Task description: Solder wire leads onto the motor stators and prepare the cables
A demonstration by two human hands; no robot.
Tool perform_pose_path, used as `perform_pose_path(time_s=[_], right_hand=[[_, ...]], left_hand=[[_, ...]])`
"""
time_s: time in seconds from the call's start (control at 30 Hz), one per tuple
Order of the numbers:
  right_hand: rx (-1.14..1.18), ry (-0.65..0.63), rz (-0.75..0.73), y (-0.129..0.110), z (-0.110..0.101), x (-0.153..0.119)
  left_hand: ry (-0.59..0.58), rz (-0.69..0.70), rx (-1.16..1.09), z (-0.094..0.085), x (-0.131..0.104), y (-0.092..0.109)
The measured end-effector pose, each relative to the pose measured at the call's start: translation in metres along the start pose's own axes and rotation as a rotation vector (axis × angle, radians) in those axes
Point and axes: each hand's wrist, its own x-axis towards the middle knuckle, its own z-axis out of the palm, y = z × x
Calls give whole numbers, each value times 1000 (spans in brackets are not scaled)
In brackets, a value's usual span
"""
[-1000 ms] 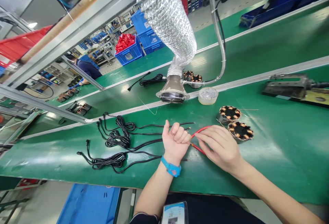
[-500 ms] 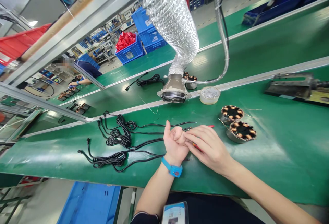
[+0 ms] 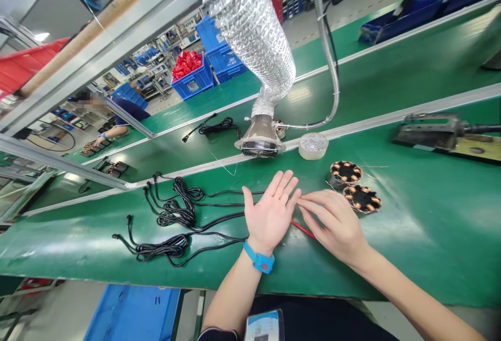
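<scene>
My left hand (image 3: pixel 270 215) is held palm up with its fingers stretched out and nothing on the palm; a blue band (image 3: pixel 259 258) circles the wrist. The fingertips of my right hand (image 3: pixel 332 223) are pinched at the tip of the left little finger; anything between them is too small to make out. A red tool (image 3: pixel 303 230) shows beneath the hands. To the right stand two wound motor cores, one (image 3: pixel 346 172) behind the other (image 3: pixel 362 199). Black cables (image 3: pixel 176 210) lie coiled at the left, their far ends running under my left hand.
A fume hood (image 3: pixel 260 137) on a silver duct hangs above the bench (image 3: pixel 422 236). Behind the hands is a round tub (image 3: pixel 313 145). At the right lies a metal holder (image 3: pixel 434 132). A person (image 3: pixel 124 114) works at the far left.
My left hand has opened from curled fingers to a flat palm. My right hand has moved slightly right, and more of the red tool shows. The view has shifted a little.
</scene>
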Motion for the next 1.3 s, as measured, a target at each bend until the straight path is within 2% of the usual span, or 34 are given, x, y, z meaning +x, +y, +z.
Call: perform_pose_path(time_s=[0.23, 0.4, 0.6, 0.77, 0.83, 0.97, 1.13, 1.2, 1.3], right_hand=[[-137, 27, -8, 16, -28, -20], [-270, 66, 63, 29, -50, -41], [-362, -20, 314, 40, -64, -63], [-358, -118, 367, 47, -62, -75], [-344, -166, 407, 50, -61, -78], [-290, -224, 463, 57, -61, -76], [-243, -278, 430, 72, -63, -64], [-236, -275, 392, 84, -61, -61], [-269, -247, 327, 108, -54, -56]], left_hand=[[-51, -12, 45, -3, 1, -2], [-47, -21, 60, -7, 3, -4], [19, -36, 132, -8, 5, -6], [55, -92, 159, -20, 6, -15], [84, -88, 312, -31, 5, -23], [82, -37, 806, -48, 1, -39], [93, 32, 1255, -47, -1, -43], [35, 64, 1404, -45, 0, -45], [-133, 128, 1642, -45, 1, -49]])
